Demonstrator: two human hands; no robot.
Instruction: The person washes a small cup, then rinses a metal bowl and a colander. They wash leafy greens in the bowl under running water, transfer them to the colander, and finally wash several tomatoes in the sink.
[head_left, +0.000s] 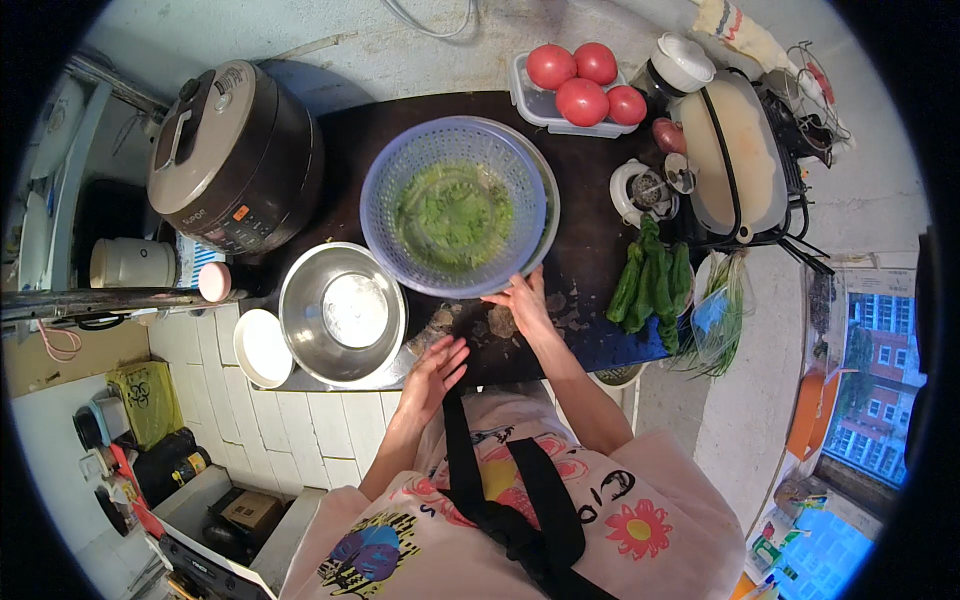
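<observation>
A purple plastic colander (376, 232) holds chopped greens (457, 214) and sits in a larger basin (553, 202), whose rim shows on the right. My right hand (527, 304) grips the colander's near right rim, where the basin's edge also lies; some fingertips are hidden. Just in front of my body, my left hand (435, 375) is held with fingers apart and nothing in it. It is nearest to a stainless steel bowl (337, 307) at the left, which has nothing in it. Beside that bowl stands a white dish (262, 349).
An electric pressure cooker (240, 157) stands at the back left. Several tomatoes (582, 102) sit on a plastic container (536, 112). Green peppers (651, 277), scallions (720, 315), a red onion (669, 135) and a dish rack (795, 172) line the right side of the dark table (585, 187).
</observation>
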